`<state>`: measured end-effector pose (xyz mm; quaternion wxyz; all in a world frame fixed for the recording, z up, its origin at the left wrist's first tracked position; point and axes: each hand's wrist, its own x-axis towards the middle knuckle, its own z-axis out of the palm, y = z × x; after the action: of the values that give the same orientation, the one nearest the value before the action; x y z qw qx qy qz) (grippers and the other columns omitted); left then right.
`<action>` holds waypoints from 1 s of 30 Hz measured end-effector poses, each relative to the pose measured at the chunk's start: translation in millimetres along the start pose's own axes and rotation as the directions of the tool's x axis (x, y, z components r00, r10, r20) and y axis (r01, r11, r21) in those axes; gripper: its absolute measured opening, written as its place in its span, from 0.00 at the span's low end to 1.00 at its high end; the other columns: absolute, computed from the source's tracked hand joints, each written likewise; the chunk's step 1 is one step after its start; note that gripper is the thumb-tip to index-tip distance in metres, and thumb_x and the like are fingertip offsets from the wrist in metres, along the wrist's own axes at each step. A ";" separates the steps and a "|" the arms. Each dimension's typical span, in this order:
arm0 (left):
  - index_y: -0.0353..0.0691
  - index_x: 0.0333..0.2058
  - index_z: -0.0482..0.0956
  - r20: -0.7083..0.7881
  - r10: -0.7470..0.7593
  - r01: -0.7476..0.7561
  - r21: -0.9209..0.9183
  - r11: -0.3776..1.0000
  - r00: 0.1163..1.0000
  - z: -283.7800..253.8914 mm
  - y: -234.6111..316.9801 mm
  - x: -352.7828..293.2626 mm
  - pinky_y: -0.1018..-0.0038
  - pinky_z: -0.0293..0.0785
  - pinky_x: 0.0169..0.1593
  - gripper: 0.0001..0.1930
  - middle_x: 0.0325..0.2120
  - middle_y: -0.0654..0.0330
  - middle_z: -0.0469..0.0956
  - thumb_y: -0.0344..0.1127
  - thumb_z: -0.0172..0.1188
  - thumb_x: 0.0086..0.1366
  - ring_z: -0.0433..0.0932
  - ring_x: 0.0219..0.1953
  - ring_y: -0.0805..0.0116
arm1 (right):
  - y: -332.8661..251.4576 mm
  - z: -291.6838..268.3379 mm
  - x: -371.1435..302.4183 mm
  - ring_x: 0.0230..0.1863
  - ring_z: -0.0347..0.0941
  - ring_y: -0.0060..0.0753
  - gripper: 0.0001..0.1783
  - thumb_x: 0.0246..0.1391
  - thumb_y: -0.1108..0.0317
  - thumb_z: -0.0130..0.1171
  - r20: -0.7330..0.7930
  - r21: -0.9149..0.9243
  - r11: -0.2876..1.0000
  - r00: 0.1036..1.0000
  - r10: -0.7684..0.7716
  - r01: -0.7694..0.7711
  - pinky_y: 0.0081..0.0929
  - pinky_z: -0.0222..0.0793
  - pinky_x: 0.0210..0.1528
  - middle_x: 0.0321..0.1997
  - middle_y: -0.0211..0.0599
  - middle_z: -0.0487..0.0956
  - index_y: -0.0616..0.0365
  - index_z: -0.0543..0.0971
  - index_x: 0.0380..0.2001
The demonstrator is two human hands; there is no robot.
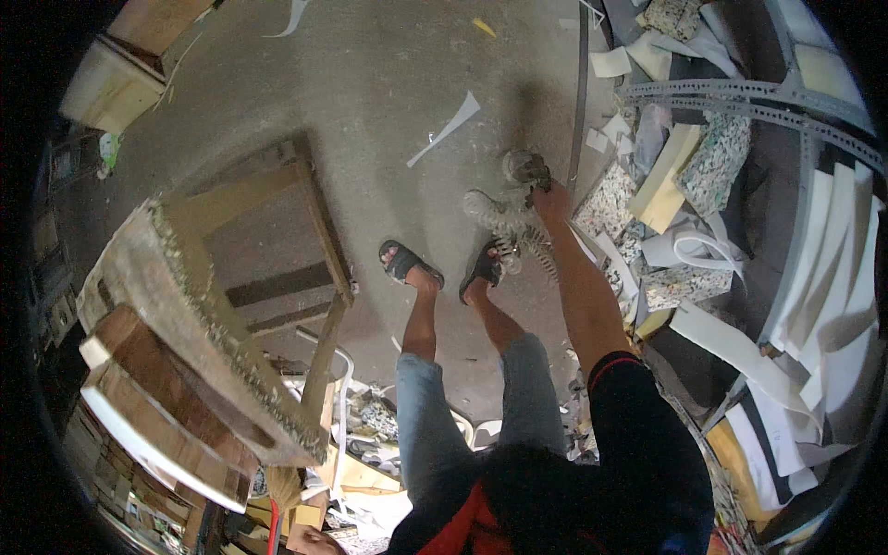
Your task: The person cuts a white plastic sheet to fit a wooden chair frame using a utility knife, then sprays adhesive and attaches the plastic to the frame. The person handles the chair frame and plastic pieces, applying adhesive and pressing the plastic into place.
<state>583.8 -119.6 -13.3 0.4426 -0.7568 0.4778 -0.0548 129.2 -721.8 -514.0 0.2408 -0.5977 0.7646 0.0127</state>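
Observation:
My right hand is closed around a dark, grimy tool that looks like a spray gun, held out ahead at arm's length above the floor. A clear coiled hose hangs in loops beneath it, beside my right foot. My left hand shows only in part at the lower edge, low beside a pile of scraps; its fingers are too hidden to read. Left of my legs stands a wooden frame with a rough, crusted panel on it.
Metal shelving on the right holds speckled foam blocks and white foam sheets. A white scrap lies on the concrete floor. Foam offcuts are heaped behind my legs. A wooden box stands far left.

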 end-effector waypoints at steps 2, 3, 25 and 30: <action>0.32 0.60 0.66 0.594 -0.173 0.569 -0.585 0.577 0.786 32.4 47.5 -32.6 0.67 0.83 0.40 0.36 0.45 0.50 0.82 0.50 0.67 0.62 0.83 0.42 0.54 | 22.2 35.1 18.3 0.38 0.80 0.51 0.18 0.48 0.57 0.64 -0.086 0.044 0.992 0.988 0.125 -0.121 0.49 0.75 0.42 0.33 0.53 0.81 0.61 0.80 0.36; 0.32 0.58 0.66 0.685 -0.113 0.640 -0.592 0.490 0.720 25.7 70.7 -42.5 0.66 0.82 0.40 0.34 0.44 0.50 0.81 0.50 0.66 0.62 0.83 0.41 0.54 | 20.2 50.6 23.4 0.38 0.80 0.55 0.18 0.49 0.59 0.63 -0.150 0.055 0.991 0.981 0.126 -0.119 0.50 0.74 0.44 0.34 0.54 0.82 0.61 0.81 0.38; 0.45 0.36 0.81 0.272 0.357 -0.028 -0.761 0.648 0.894 92.0 101.5 -141.3 0.63 0.77 0.47 0.12 0.38 0.59 0.81 0.32 0.68 0.51 0.80 0.42 0.57 | 224.8 144.4 53.8 0.57 0.74 0.56 0.24 0.61 0.48 0.57 0.214 -0.399 0.893 0.968 -0.128 0.207 0.51 0.72 0.56 0.54 0.53 0.79 0.57 0.82 0.48; 0.44 0.35 0.82 0.598 -0.079 0.550 -0.668 0.501 0.797 58.2 103.9 -164.7 0.64 0.80 0.40 0.10 0.34 0.57 0.83 0.31 0.67 0.52 0.82 0.37 0.56 | 208.6 85.0 -72.8 0.52 0.77 0.57 0.29 0.61 0.45 0.57 0.169 -0.270 0.946 0.976 -0.136 0.179 0.48 0.75 0.51 0.53 0.55 0.78 0.63 0.80 0.48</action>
<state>454.7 27.7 -67.3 0.1285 -0.9358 0.1642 0.2844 -20.3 -570.1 -617.2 0.2091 -0.6828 0.6845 0.1471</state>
